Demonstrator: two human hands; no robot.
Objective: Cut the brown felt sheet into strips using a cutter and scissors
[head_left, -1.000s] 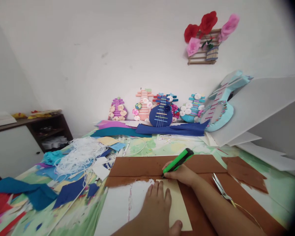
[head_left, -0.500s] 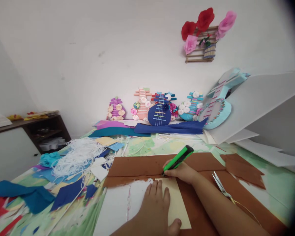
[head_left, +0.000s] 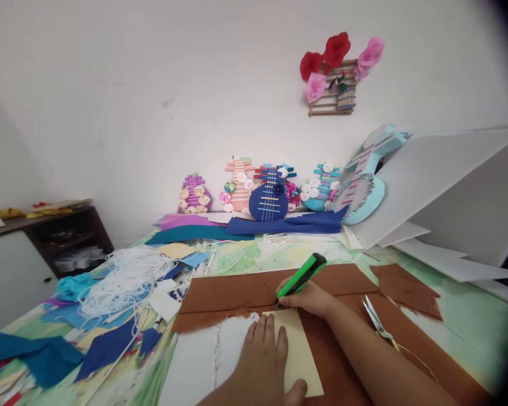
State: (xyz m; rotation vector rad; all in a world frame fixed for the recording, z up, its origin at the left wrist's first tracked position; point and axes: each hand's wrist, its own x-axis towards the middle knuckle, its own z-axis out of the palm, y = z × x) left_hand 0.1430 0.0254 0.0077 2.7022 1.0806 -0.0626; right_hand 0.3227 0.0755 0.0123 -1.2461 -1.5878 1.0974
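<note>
My right hand [head_left: 307,298] grips a green marker [head_left: 301,277] with a black end, its tip down on the brown sheet [head_left: 232,290] by the top edge of a cream paper [head_left: 302,355]. Flat on the cream paper and a white board [head_left: 195,361] lies my left hand [head_left: 262,355], fingers stretched and thumb apart. The white board has a rough brown edge at its top and a streaked line down its middle. Right of my right forearm, scissors [head_left: 379,321] rest on the brown sheet, blades pointing away from me.
White cord [head_left: 129,282] lies tangled at left among blue and teal scraps [head_left: 38,352]. Decorated paper lutes [head_left: 268,197] stand along the wall, and a large light-blue one [head_left: 366,186] leans against white boards [head_left: 440,180] at right. Brown offcuts [head_left: 406,290] lie at right.
The whole view has shifted slightly, so things appear a little further left and lower. Both hands keep nearly the same places on the sheets, the marker still in my right hand.
</note>
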